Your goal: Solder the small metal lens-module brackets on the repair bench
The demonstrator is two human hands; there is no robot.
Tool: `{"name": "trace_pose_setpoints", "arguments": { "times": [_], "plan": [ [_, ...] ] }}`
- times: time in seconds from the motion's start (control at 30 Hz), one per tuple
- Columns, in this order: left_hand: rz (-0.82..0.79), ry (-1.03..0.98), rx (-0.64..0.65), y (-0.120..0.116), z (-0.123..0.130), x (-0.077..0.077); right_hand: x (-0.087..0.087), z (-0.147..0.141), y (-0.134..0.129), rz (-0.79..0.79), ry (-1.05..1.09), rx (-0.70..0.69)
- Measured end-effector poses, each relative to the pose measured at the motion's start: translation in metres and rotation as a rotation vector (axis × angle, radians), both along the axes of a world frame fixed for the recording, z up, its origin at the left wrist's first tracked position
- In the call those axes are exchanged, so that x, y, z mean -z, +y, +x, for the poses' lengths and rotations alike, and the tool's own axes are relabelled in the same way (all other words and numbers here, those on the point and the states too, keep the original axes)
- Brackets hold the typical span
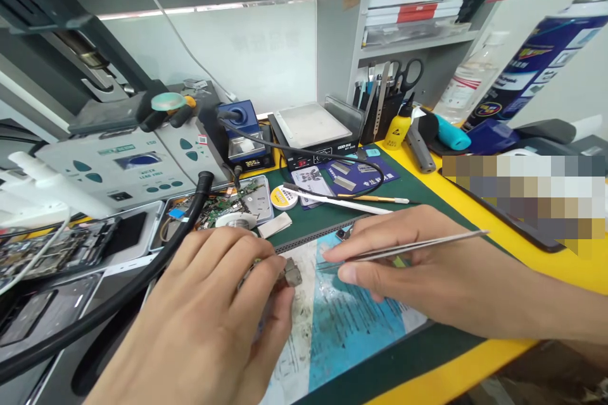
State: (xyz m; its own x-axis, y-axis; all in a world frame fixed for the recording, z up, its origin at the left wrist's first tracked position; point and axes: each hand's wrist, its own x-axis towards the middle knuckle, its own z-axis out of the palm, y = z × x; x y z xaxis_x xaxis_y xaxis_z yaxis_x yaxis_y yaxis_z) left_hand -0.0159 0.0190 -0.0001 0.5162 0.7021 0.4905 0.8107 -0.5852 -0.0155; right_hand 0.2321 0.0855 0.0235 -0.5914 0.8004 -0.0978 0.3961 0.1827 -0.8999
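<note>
My left hand is curled over the left part of the work sheet, its fingers closed around a small grey metal-shielded circuit board. Most of that board is hidden under my fingers. To the right, my right hand pinches a pair of metal tweezers between thumb and fingers. The tweezer tips point left toward the board and are apart from it. Beneath both hands lies a stained white and blue work sheet. A small dark camera-like part rests on it near my right fingertips.
A black hose curves across the left side, beside a tray of board scraps. Behind are a rework station, a soldering unit and a flat heating plate. A white-handled brush lies past the sheet; a phone lies right.
</note>
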Motion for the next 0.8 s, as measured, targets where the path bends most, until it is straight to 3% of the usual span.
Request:
{"name": "trace_pose_setpoints", "arguments": {
  "times": [0.47,0.8],
  "plan": [
    [-0.111,-0.075,-0.027,-0.001,0.006,-0.002,0.001,-0.004,-0.001,-0.007,-0.050,0.015],
    [-0.148,-0.039,-0.080,-0.007,-0.008,-0.005,0.001,-0.004,0.000,0.006,-0.079,0.026]
  ]
}}
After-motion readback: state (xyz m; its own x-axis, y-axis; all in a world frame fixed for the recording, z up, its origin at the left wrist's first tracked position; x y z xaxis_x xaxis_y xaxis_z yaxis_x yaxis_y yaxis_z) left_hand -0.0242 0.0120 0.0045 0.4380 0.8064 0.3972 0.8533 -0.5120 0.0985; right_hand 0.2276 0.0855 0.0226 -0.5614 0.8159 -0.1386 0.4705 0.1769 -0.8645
